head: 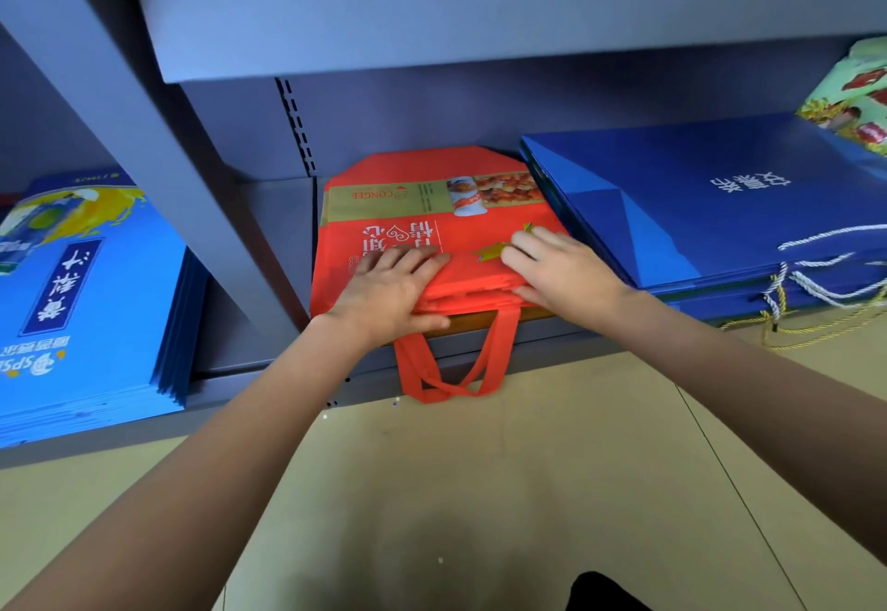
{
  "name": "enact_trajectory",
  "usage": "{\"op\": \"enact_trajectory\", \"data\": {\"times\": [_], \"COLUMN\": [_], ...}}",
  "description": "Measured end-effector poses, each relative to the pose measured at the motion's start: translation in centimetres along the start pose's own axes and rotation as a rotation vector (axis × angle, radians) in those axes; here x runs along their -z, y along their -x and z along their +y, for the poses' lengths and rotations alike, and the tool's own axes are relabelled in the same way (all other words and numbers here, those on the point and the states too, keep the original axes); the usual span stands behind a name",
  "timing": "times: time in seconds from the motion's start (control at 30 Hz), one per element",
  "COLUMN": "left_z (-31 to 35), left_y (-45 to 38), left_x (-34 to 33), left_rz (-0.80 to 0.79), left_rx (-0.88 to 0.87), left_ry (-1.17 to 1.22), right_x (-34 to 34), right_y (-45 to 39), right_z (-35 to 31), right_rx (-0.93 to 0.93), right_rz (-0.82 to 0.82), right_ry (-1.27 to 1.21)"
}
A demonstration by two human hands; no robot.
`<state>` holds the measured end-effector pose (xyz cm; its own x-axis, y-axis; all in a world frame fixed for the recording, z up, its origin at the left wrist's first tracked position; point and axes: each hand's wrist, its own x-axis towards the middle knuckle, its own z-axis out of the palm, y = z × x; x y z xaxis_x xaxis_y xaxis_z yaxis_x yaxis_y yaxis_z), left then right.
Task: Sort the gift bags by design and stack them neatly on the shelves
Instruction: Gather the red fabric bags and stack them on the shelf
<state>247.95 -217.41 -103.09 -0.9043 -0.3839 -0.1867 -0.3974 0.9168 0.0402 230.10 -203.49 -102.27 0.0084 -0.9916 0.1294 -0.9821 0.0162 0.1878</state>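
A stack of flat red gift bags (432,207) lies on the low grey shelf (283,236), with red handles (451,370) hanging over the shelf's front edge. My left hand (393,288) grips the near edge of the stack, fingers flat on top and thumb under the front. My right hand (557,269) lies on the stack's right part, fingers on top and thumb at the front edge. To the right sits a stack of dark blue bags (710,207) with rope handles. A light blue stack (81,303) lies in the left bay.
A grey upright post (158,140) divides the left bay from the middle one. Another shelf board (480,19) hangs close above. A green patterned bag (854,96) rests on the dark blue stack at far right. Beige floor tiles (528,490) lie below.
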Motion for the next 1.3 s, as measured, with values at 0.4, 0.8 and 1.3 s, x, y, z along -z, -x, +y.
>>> {"op": "enact_trajectory", "data": {"times": [0.4,0.8,1.3], "left_z": [-1.5,-1.2,-0.5], "left_y": [-0.3,0.2,0.2], "left_x": [1.1,2.9,0.7], "left_rz": [0.066,0.292,0.284], "left_rx": [0.129,0.218,0.189], "left_ry": [0.069,0.072,-0.065], "right_x": [1.2,3.2,1.2], "right_y": [0.3,-0.8,0.1], "right_z": [3.8,4.2,2.8], "right_rx": [-0.182,-0.254,-0.176], "right_rz": [-0.151,0.111,-0.123], "right_ry": [-0.198,-0.227,-0.277]}}
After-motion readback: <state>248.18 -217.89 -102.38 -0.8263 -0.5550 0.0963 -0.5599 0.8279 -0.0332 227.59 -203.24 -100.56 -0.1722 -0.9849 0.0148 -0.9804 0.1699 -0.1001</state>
